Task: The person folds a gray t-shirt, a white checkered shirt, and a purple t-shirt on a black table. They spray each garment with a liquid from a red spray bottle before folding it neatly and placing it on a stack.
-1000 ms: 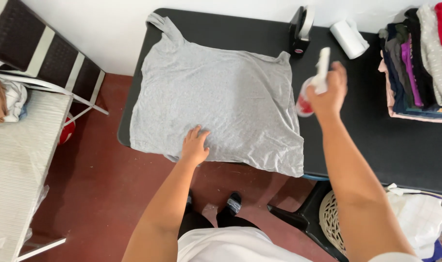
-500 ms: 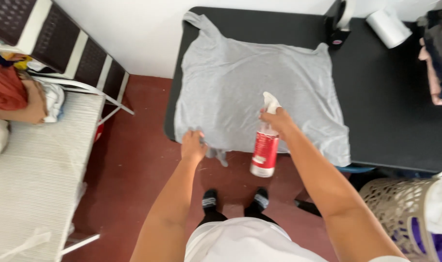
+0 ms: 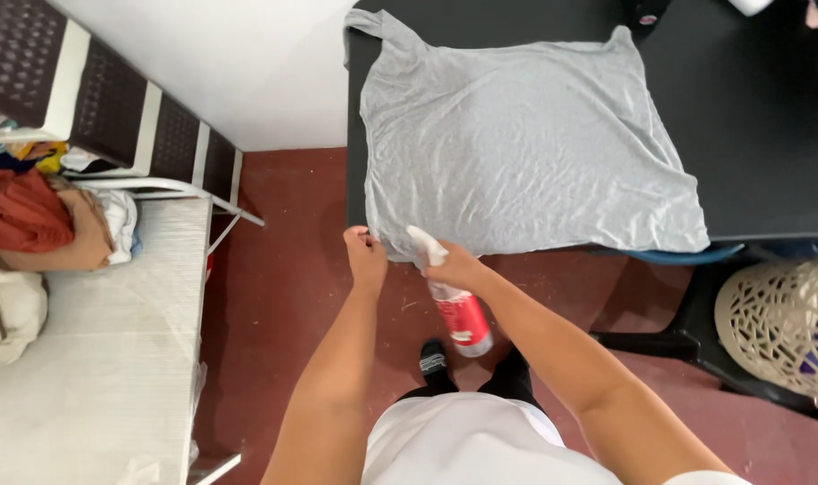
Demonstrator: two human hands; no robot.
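Between my two hands the grey shirt (image 3: pixel 526 153) lies limp on the black tabletop (image 3: pixel 768 135); my left grip (image 3: pixel 366 254) pinches its hanging near corner. My right grip (image 3: pixel 455 268) wraps the light, rigid spray bottle (image 3: pixel 458 314) by the neck.

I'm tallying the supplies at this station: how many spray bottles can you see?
1. A red spray bottle with a white nozzle is in the right hand, below the near edge of the grey shirt. Others may sit out of frame on the black table.
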